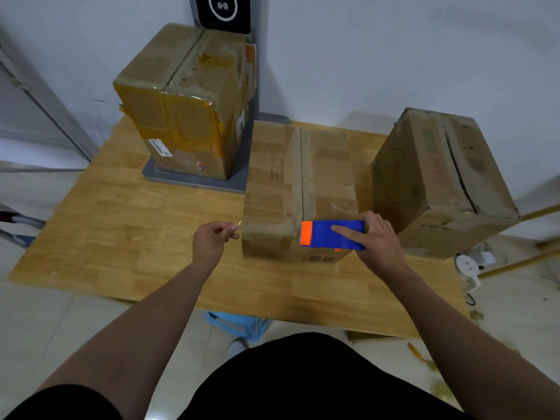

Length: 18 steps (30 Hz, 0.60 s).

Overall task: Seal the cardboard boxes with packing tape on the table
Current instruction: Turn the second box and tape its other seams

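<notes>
Wooden tabletop [127, 225], three cardboard boxes on it.

Middle box [300, 189]: lies flat, reaching from the far edge toward mid-tabletop, top flaps closed with the centre seam running front to back. Its surface shows glossy clear tape, mostly on the left half.

Right hand [378, 237]: closed around a blue tape dispenser [333, 235] with an orange end, index finger laid along the top of the blue body. The dispenser sits at the near top edge of the middle box, orange end pointing left, right at the seam.

Left hand [212, 241]: just beside the near left corner of the middle box, thumb and forefinger pinched together. A thin bright line shows at the fingertips, probably a strand of clear tape [239, 223] running toward the box; too faint to be sure it is gripped.

Left box [185, 101]: tall, upright, near the far left corner, standing on a grey platform [200, 183] with an upright post and a dark screen [224, 12] above. Heavily wrapped in brownish tape, white label on its front face.

Right box [442, 180]: near the far right corner, overhanging the right edge, tilted, top seam dark and open-looking. It stands close to the middle box; whether they touch cannot be told.

A blue plastic stool [239, 324] shows under the near edge.
</notes>
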Tool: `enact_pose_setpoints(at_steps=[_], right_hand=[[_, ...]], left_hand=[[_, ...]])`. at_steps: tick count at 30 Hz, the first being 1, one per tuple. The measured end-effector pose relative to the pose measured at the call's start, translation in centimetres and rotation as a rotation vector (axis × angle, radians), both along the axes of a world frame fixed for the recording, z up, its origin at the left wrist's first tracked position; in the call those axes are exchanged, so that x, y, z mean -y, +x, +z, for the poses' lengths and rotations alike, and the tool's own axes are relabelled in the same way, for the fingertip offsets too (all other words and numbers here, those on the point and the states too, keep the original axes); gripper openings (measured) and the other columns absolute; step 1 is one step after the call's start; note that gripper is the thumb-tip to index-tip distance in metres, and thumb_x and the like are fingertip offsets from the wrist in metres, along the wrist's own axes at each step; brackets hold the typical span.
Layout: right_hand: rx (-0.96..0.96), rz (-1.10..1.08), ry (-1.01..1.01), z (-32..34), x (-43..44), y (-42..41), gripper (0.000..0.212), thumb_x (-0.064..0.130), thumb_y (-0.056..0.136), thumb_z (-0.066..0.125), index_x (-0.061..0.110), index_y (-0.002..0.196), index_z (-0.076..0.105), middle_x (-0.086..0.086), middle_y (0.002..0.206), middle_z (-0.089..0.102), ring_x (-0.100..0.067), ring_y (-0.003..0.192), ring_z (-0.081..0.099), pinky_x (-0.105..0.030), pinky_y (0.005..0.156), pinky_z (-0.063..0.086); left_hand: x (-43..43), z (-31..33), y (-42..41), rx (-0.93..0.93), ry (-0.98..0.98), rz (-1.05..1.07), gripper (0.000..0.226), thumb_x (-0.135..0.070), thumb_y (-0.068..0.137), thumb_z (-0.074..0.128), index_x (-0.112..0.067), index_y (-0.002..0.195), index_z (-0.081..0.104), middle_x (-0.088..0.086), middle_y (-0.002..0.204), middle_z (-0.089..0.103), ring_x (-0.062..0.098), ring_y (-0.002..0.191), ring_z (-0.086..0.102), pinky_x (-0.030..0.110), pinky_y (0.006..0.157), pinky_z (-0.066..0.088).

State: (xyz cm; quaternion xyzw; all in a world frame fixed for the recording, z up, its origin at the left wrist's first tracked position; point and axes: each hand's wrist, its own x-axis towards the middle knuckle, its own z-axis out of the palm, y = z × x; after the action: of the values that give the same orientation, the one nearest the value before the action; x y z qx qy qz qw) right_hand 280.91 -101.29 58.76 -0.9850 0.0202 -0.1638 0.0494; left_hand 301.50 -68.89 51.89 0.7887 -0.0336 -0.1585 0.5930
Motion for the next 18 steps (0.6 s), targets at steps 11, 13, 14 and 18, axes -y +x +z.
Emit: enact_pose_setpoints(at_steps=[11,13,14,18], right_hand=[[-0.004,-0.020,0.031,-0.3,-1.0,1.3,0.047,0.017,0.092,0.060,0.039,0.132,0.060,-0.009,0.105,0.053,-0.028,0.091,0.049,-0.039,0.070,0.038],[-0.001,-0.033,0.038,-0.4,-1.3,1.4,0.047,0.020,0.092,0.063,0.042,0.133,0.057,-0.008,0.105,0.053,-0.028,0.091,0.049,-0.042,0.069,0.040],[0.005,-0.037,0.041,-0.5,-1.4,1.4,0.047,0.021,0.091,0.064,0.042,0.133,0.056,-0.008,0.105,0.053,-0.027,0.091,0.049,-0.042,0.070,0.040],[0.027,-0.043,0.052,-0.4,-1.6,1.6,0.044,0.023,0.091,0.065,0.038,0.132,0.059,-0.007,0.105,0.052,-0.026,0.092,0.047,-0.039,0.072,0.037]], left_hand=[[1.2,-3.0,-2.0,0.197,0.103,0.043,0.024,-0.022,0.108,0.053,-0.013,0.107,0.075,0.000,0.079,0.070,0.018,0.071,0.064,0.039,0.067,0.051],[1.8,-2.9,-2.3,0.232,0.168,0.043,0.030,-0.025,0.110,0.045,-0.014,0.116,0.072,0.002,0.080,0.068,0.020,0.072,0.060,0.037,0.065,0.046],[2.3,-2.6,-2.4,0.216,0.221,0.041,0.032,-0.026,0.111,0.040,-0.018,0.123,0.068,0.004,0.087,0.068,0.024,0.081,0.059,0.039,0.069,0.046],[3.6,-2.2,-2.2,0.014,0.448,0.057,0.046,-0.039,0.110,0.036,-0.027,0.154,0.034,0.015,0.134,0.045,0.037,0.121,0.042,0.051,0.091,0.039]])
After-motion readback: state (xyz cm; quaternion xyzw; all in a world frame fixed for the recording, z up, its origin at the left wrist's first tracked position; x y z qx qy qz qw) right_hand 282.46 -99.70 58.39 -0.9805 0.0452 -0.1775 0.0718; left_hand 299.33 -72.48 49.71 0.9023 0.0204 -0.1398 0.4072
